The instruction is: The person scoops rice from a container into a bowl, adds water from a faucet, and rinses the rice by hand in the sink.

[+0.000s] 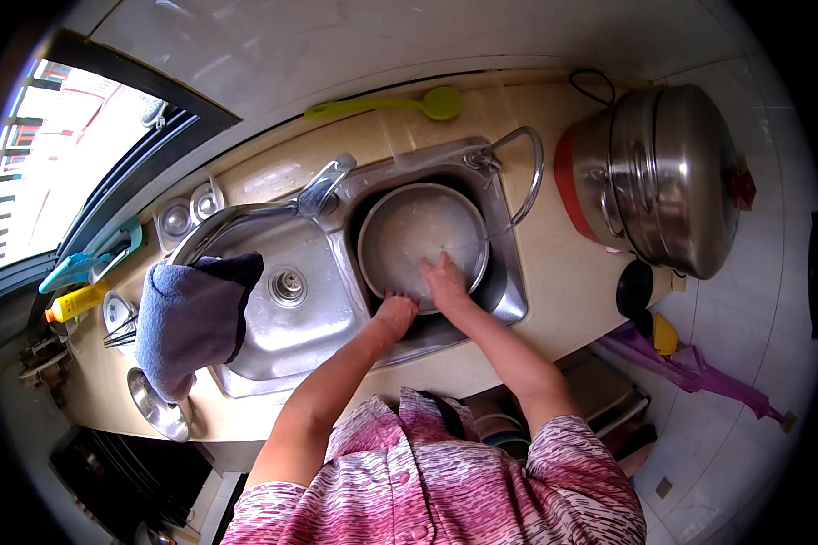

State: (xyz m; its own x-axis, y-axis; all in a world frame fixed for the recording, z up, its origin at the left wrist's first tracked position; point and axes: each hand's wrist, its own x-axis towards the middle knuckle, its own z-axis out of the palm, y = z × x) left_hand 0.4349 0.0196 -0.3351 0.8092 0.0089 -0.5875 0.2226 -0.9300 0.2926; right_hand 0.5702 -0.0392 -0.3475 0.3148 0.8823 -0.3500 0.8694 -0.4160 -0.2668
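A round metal basin point(365, 231) sits in the right bowl point(511, 300) of the stainless steel sink, holding cloudy whitish water point(419, 221). My left hand point(399, 310) grips the basin's near rim, its fingers curled over the edge. Over the basin's near right side, my right hand point(444, 281) dips its spread fingertips into the water. I see nothing held in it, though what lies under the surface is hidden. From the slim curved faucet point(537, 170) at the right, a thin stream of water runs into the basin.
A larger faucet point(320, 191) reaches over the left bowl point(313, 266), with blue and dark cloths point(177, 306) draped on its spout. A green ladle point(443, 103) lies behind the sink. A large steel steamer pot point(682, 184) stands right; a metal bowl point(157, 402) sits left.
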